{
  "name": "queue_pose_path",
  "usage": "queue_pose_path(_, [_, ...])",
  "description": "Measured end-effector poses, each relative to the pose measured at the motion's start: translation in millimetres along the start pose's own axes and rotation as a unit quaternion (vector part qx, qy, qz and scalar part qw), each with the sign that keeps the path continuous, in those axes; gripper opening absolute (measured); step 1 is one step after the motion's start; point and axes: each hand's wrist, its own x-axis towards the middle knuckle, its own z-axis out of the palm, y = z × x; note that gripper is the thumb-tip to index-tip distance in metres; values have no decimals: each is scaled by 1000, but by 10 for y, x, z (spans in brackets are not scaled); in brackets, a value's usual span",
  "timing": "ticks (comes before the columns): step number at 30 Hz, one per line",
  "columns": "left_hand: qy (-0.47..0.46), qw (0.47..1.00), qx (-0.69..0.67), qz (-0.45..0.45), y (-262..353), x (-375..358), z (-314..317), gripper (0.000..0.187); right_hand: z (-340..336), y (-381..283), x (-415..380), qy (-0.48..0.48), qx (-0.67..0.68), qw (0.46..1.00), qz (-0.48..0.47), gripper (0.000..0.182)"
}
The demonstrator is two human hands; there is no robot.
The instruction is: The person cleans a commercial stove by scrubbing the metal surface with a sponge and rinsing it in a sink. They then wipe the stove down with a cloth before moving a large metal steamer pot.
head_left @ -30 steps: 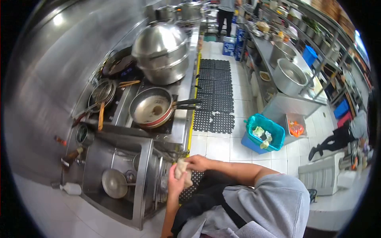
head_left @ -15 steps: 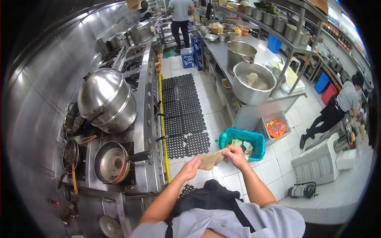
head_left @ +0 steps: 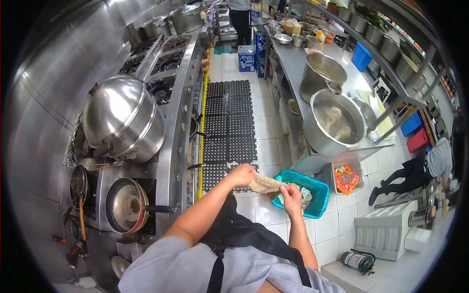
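A beige, limp cloth (head_left: 265, 184) is stretched between my two hands. My left hand (head_left: 242, 175) is closed on its left end. With thumb and fingers pinched, my right hand (head_left: 292, 199) grips the right end. Just beyond and partly below my right hand stands a teal bin (head_left: 321, 194) holding crumpled wrappers and scraps.
Left of me runs a stove with a domed steel steamer (head_left: 124, 117) and a wok (head_left: 126, 205). On the right counter a large pot (head_left: 317, 132) holds pieces in liquid. A black mat (head_left: 227, 117) lines the aisle. A person (head_left: 415, 171) stands at the right.
My view has turned and shifted. Both hands still hold the cloth; it now slopes down toward my right hand. My left hand has moved farther forward and its fingers have closed.
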Motion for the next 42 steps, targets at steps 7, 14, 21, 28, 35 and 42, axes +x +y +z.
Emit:
queue_pose_path(7, [-220, 955, -89, 176, -492, 1460, -320, 60, 639, -518, 1343, -82, 70, 983, 147, 31])
queue_pose_path(14, [-213, 944, -176, 182, -699, 2439, -1070, 70, 1338, -818, 2780, -38, 65, 985, 157, 32])
queue_pose_path(21, [-168, 960, -125, 183, -828, 3574, -1812, 26, 1834, -883, 4249, -29, 144, 983, 110, 30])
queue_pose_path(28, [137, 981, -115, 81, -1036, 4890, -2707, 29, 2464, -363, 6058, 23, 98, 993, 59, 17])
queue_pose_path(35, [223, 971, -85, -5, -984, 5443, -3820, 34, 3429, -1405, 7465, -380, 204, 867, 251, 70])
queue_pose_path(42, [188, 938, -281, -76, -1647, 5463, -4523, 29, 4812, -1551, 8375, -444, 487, 612, 436, 66])
